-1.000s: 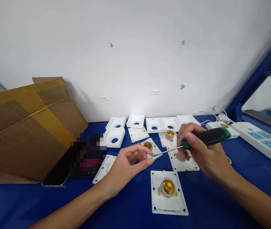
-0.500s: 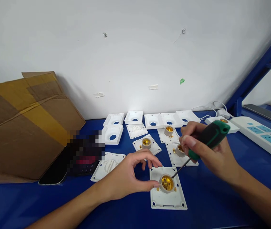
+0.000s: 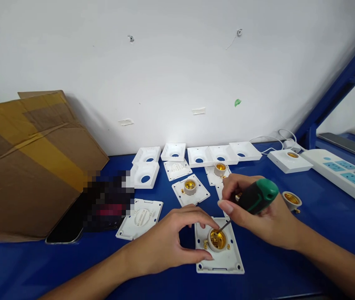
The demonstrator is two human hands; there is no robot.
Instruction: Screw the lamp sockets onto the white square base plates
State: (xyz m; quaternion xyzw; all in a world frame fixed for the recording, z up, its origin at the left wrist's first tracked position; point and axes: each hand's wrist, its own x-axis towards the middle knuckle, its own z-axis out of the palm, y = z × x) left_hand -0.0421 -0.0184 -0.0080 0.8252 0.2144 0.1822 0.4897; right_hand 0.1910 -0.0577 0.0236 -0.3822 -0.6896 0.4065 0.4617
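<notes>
My right hand (image 3: pixel 255 208) is closed round the green and black handle of a screwdriver (image 3: pixel 260 196). Its thin shaft slants down to the left, with the tip inside a brass-lined lamp socket (image 3: pixel 217 241). That socket sits on a square white base plate (image 3: pixel 221 264) on the table. My left hand (image 3: pixel 171 237) curves about the socket from the left: the index fingertip is at its back rim, and the thumb rests by its front left side on the plate. Small brass terminals show on both sides of the socket. Behind my right hand, another plate is partly hidden.
Several white square covers (image 3: pixel 198 156) line the wall. More base plates (image 3: pixel 141 218) lie around, one bearing a socket (image 3: pixel 190 186). A loose socket (image 3: pixel 291 201) lies right, near a power strip (image 3: pixel 336 171). A cardboard box (image 3: pixel 36 166) and a phone (image 3: pixel 65 231) are left.
My right hand and the screwdriver have moved left, bringing the tip deeper into the socket. My left index finger has come to the socket's back rim. The loose socket at right is now uncovered.
</notes>
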